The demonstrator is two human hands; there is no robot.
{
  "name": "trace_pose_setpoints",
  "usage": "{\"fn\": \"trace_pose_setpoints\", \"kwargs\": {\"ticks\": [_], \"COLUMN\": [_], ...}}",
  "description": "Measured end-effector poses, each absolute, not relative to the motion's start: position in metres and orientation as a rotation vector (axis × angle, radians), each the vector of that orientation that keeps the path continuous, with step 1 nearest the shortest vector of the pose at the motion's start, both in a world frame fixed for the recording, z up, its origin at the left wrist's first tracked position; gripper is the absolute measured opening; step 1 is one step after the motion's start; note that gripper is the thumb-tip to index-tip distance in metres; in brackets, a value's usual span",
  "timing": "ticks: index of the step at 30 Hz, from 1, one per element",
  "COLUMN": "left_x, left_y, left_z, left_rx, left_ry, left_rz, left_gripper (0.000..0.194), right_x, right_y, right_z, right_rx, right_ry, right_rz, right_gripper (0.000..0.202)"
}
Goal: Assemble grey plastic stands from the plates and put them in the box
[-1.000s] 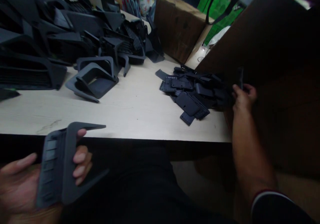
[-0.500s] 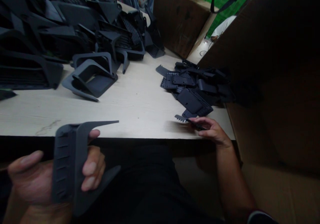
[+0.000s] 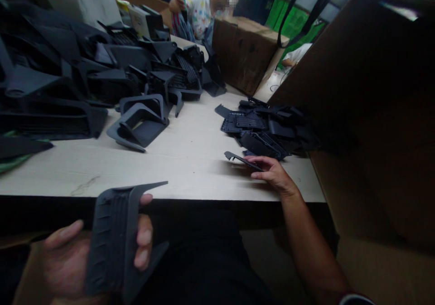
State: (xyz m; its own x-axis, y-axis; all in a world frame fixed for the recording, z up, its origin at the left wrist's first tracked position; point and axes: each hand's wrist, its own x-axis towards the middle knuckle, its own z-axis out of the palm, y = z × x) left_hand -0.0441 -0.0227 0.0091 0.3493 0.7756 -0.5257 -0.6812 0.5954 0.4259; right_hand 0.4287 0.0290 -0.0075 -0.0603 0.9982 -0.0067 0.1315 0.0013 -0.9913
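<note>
My left hand (image 3: 70, 259) holds a dark grey plastic bracket (image 3: 110, 241) upright at the lower left, its fingertips wrapped round the far side and its thumb standing off. Over the table's front part, my right hand (image 3: 272, 173) grips a thin black plate (image 3: 243, 160) with a toothed end, between thumb and fingers. Just behind that hand lies a pile of flat black plates (image 3: 261, 123). A loose pair of grey brackets (image 3: 146, 123) rests on the table, left of the middle.
Many dark brackets (image 3: 129, 60) are heaped at the left of the pale table (image 3: 190, 173). A cardboard box (image 3: 244, 51) stands behind; a large carton (image 3: 367, 92) borders the right side. A person (image 3: 197, 10) is beyond the table.
The view has tilted up, showing more of the background. My right hand has moved left with the plate, whose toothed end now points more to the left. My left hand still holds the bracket.
</note>
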Motion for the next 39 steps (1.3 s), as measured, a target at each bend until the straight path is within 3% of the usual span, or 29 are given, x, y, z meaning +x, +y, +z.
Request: {"fn": "trace_pose_setpoints", "kwargs": {"ticks": [3, 8, 12, 15, 24, 30, 39], "left_x": [-0.044, -0.025, -0.007, -0.003, -0.014, -0.009, -0.006], "left_y": [-0.020, -0.013, -0.008, -0.003, 0.003, 0.017, 0.035], "left_z": [0.013, 0.024, 0.030, 0.031, 0.019, 0.027, 0.040], "left_rx": [0.298, 0.222, 0.259, 0.326, 0.283, 0.266, 0.254], "left_ry": [0.797, 0.733, 0.551, 0.435, 0.429, 0.490, 0.577], "left_rz": [0.884, 0.858, 0.909, 0.951, 1.227, 1.267, 1.332], "left_gripper": [0.073, 0.073, 0.072, 0.076, 0.083, 0.080, 0.076], "right_x": [0.415, 0.371, 0.334, 0.314, 0.287, 0.281, 0.232], "right_y": [0.028, 0.027, 0.033, 0.041, 0.065, 0.082, 0.044], "right_z": [-0.006, -0.012, -0.023, -0.031, -0.015, 0.005, 0.063], "right_rx": [-1.251, -1.262, -1.405, -1.541, -1.758, -1.891, -1.295], "right_ry": [-1.393, -1.492, -1.595, -1.690, -1.973, -2.215, -1.796], "right_rz": [1.160, 1.045, 0.715, 0.518, 0.437, 0.375, 0.965], "right_gripper": [0.050, 0.050, 0.049, 0.055, 0.082, 0.060, 0.062]}}
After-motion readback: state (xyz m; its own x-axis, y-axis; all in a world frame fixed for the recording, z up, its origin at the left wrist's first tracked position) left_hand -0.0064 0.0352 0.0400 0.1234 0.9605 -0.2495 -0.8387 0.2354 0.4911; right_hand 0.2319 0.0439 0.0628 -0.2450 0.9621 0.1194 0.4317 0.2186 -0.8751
